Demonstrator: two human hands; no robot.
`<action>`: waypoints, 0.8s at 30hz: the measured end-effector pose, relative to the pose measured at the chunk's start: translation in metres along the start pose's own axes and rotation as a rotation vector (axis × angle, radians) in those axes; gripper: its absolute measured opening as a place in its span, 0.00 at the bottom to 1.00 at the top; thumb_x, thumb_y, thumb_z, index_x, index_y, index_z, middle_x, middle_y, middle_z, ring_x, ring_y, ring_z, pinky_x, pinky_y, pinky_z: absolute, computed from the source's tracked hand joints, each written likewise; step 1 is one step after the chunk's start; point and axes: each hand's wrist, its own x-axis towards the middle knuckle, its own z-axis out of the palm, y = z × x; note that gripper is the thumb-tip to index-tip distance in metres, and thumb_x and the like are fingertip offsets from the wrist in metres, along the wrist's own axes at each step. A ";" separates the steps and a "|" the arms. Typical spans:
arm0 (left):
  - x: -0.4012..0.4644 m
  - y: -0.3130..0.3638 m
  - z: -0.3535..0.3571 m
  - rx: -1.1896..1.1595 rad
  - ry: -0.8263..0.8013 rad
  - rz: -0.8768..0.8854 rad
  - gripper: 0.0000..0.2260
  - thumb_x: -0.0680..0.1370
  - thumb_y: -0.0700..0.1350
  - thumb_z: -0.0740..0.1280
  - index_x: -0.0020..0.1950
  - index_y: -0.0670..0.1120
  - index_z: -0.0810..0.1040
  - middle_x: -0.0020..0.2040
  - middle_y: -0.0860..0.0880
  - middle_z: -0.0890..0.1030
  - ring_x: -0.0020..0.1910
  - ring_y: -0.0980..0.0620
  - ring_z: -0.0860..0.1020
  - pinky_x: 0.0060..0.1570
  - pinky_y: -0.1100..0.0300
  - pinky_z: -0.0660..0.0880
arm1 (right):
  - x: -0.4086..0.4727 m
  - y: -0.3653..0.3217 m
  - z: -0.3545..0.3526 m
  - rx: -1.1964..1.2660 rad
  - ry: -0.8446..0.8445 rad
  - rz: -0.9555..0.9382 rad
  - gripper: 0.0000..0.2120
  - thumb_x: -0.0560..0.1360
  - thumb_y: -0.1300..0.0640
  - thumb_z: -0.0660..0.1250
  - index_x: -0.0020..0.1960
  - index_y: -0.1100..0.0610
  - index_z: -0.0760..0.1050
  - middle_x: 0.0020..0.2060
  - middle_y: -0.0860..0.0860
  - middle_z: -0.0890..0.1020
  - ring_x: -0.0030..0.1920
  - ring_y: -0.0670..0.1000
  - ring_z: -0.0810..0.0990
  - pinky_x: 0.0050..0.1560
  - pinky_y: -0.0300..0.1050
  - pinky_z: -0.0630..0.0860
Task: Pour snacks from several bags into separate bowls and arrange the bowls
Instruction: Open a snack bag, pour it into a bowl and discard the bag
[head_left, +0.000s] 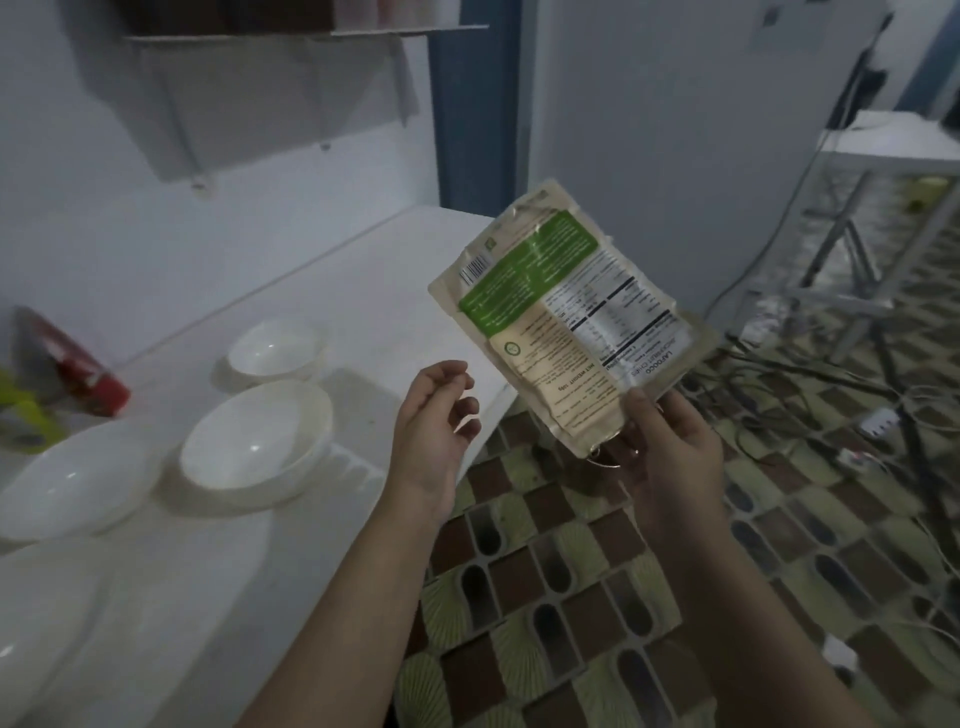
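Observation:
My right hand (670, 457) grips the lower corner of a beige snack bag with a green label (561, 317), held upside down in the air past the counter's right edge, its printed back facing me. My left hand (436, 421) hovers just left of the bag, fingers loosely curled and holding nothing. Three empty white bowls stand on the white counter (363, 291): a small far bowl (275, 348), a middle bowl (254, 436) and a near-left bowl (72, 478). Another white dish (36, 618) shows at the bottom left edge.
A red snack bag (67, 364) and a yellow-green bag (26, 410) lean against the wall at the far left. A shelf (291, 31) hangs above the counter. Cables and a power strip (878, 421) lie on the patterned floor near a metal rack (883, 218).

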 end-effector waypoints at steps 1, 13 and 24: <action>0.008 -0.007 0.011 0.016 -0.016 -0.014 0.08 0.81 0.37 0.62 0.48 0.47 0.78 0.42 0.51 0.77 0.36 0.55 0.73 0.39 0.60 0.70 | 0.008 0.000 -0.010 0.003 0.026 0.003 0.06 0.80 0.58 0.67 0.49 0.56 0.83 0.43 0.56 0.83 0.44 0.57 0.80 0.49 0.56 0.78; 0.153 -0.123 0.114 0.147 -0.215 -0.224 0.08 0.81 0.37 0.61 0.48 0.48 0.78 0.38 0.51 0.76 0.34 0.56 0.72 0.38 0.61 0.69 | 0.154 0.019 -0.088 -0.094 0.331 0.057 0.10 0.81 0.59 0.65 0.58 0.63 0.78 0.50 0.60 0.85 0.47 0.59 0.84 0.44 0.48 0.82; 0.321 -0.254 0.191 0.338 -0.170 -0.433 0.08 0.82 0.40 0.60 0.51 0.49 0.78 0.49 0.48 0.81 0.45 0.53 0.79 0.40 0.60 0.72 | 0.348 0.103 -0.145 -0.336 0.525 0.265 0.09 0.81 0.62 0.63 0.58 0.63 0.79 0.45 0.57 0.85 0.43 0.55 0.86 0.40 0.46 0.84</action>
